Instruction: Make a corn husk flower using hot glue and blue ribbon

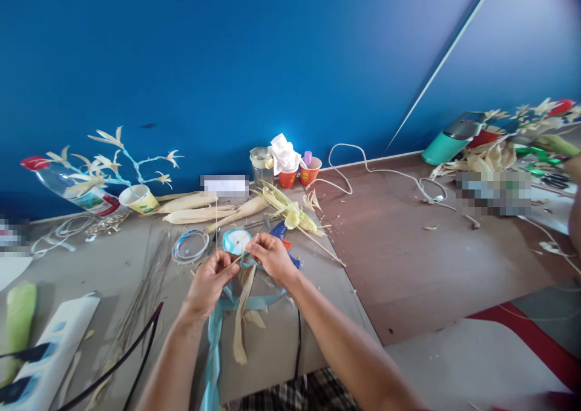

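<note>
My left hand (pixel 212 282) pinches a thin greenish strip (pixel 240 256) between thumb and fingers. A thin pale wire or thread (pixel 216 223) rises upright from the same hand. At the strip's other end, the fingertips of my right hand (pixel 271 255) are pressed together on it. Just behind both hands lies a roll of light blue ribbon (pixel 236 240), and a length of blue ribbon (pixel 213 344) trails toward the front edge. Dry corn husk strips (pixel 242 326) lie below my hands. A blue tool with an orange part (pixel 279 229) is partly hidden behind my right hand.
Corn husks (pixel 190 204) lie along the back, beside a glass jar (pixel 262 166) and red paper cups (pixel 310 172). A husk-flower branch stands in a paper cup (pixel 138 199). At left are thin wires (pixel 145 278) and a power strip (pixel 59 338). A white cable (pixel 376 170) crosses the right.
</note>
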`<move>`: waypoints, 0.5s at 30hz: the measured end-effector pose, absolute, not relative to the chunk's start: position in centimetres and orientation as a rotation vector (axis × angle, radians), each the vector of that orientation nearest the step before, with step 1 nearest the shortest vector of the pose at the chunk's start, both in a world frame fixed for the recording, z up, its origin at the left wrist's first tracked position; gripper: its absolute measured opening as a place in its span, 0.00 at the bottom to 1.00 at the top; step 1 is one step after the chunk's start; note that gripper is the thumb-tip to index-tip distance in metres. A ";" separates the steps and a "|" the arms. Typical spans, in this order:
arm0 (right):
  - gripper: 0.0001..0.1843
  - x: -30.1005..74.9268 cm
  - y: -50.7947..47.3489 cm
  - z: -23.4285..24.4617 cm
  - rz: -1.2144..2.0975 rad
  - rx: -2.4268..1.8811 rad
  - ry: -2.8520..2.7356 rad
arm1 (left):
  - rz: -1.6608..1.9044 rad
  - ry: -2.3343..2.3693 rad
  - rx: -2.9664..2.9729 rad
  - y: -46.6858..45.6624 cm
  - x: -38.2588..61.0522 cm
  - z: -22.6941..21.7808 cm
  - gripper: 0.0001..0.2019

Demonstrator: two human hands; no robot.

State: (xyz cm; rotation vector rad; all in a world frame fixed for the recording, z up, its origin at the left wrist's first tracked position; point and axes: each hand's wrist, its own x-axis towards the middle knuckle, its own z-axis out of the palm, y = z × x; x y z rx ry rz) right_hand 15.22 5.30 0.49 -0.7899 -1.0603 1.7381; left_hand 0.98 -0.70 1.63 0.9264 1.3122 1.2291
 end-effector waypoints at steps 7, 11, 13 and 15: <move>0.14 15.0 5.1 0.4 1.743 -0.761 -1.097 | 1.317 1.139 0.651 -0.5 1.0 2.4 0.16; 0.15 15.1 5.2 0.4 1.740 -0.785 -1.109 | 1.334 1.212 0.618 -0.3 0.8 2.5 0.15; 0.15 15.2 5.3 0.4 1.742 -0.788 -1.109 | 1.291 1.290 0.658 -0.3 0.9 2.4 0.16; 0.15 15.2 5.4 0.3 1.740 -0.779 -1.109 | 1.216 1.368 0.709 -0.3 1.0 2.3 0.18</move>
